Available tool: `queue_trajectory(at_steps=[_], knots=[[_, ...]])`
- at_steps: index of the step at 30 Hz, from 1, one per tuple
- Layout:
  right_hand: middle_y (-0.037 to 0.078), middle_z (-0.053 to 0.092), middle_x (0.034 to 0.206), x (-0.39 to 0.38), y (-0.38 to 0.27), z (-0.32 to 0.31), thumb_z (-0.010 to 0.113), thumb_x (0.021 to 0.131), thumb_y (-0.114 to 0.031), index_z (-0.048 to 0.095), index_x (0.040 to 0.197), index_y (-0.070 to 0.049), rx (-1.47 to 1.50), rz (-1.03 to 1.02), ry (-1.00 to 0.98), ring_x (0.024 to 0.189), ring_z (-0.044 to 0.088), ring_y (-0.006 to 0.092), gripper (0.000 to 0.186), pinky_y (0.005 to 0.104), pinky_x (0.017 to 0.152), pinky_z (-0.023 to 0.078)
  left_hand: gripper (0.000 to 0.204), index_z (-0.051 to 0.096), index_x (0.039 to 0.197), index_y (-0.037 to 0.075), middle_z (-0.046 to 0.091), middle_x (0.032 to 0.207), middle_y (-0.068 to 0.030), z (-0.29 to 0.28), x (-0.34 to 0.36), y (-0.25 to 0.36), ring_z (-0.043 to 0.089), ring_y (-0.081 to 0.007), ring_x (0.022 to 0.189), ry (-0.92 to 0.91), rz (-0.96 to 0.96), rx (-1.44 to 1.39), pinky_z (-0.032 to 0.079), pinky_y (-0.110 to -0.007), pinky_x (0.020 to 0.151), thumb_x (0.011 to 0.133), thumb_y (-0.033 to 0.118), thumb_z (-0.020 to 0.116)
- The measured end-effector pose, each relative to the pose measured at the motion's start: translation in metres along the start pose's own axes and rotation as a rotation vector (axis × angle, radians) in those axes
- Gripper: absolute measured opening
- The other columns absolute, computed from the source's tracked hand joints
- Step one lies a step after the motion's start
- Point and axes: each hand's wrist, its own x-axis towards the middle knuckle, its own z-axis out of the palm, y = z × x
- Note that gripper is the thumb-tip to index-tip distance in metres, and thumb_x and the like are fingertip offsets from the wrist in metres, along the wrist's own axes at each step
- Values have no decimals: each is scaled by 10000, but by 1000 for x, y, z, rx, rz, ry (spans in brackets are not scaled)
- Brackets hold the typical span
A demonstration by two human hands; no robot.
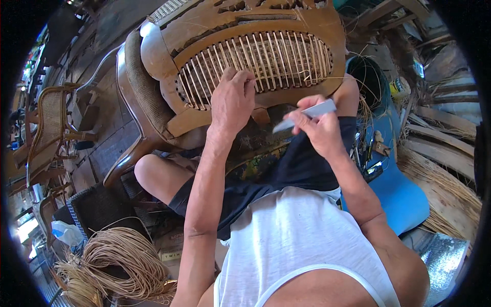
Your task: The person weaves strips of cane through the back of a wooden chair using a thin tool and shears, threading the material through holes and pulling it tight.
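A wooden chair back (153, 48) lies across the upper middle, its oval opening strung with pale cane strands (286, 56) side by side. At the lower edge of the oval, my left hand (230, 102) rests against the strands with its fingers curled inward. Whatever is between its fingertips is hidden. My right hand (318, 128) grips a grey knife (322, 108) above my right thigh, just below the frame. Its pointed end is toward the left, apart from the cane. One loose strand bends out near the oval's right end.
A coil of cane (123, 261) lies at the lower left, near a cane-seated chair (48, 120). On the right are a dark green bucket (376, 77), a blue plastic sheet (396, 192) with tools, and a bundle of split cane (445, 179). Wooden planks line the far right.
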Motion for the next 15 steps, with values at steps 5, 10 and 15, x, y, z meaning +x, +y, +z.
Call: queue_trajectory(at_steps=[5,10,15], knots=[[98,727,964,-17,16,22,699,996,-111,582,1121,-21,146,193,-209,768,678,121,194,258,666,565,308,677,1245,10,691,1114,-108,-13,-17,23,672,-196,897,115,-180,-225,543,-323,796,1025,224,657],[142,737,1029,-4,20,51,628,976,-35,627,1155,11,-191,33,-461,908,719,193,185,329,779,567,445,594,1340,-37,667,1109,-56,-25,-88,57,613,-113,1003,-185,-690,-909,518,-278,874,1068,313,630],[277,714,956,-5,-2,52,713,882,-54,681,1091,14,-596,-54,-524,904,740,395,222,451,766,572,355,643,1203,21,706,981,-47,0,-104,45,629,-83,864,0,-624,-845,508,-229,793,1117,342,519]])
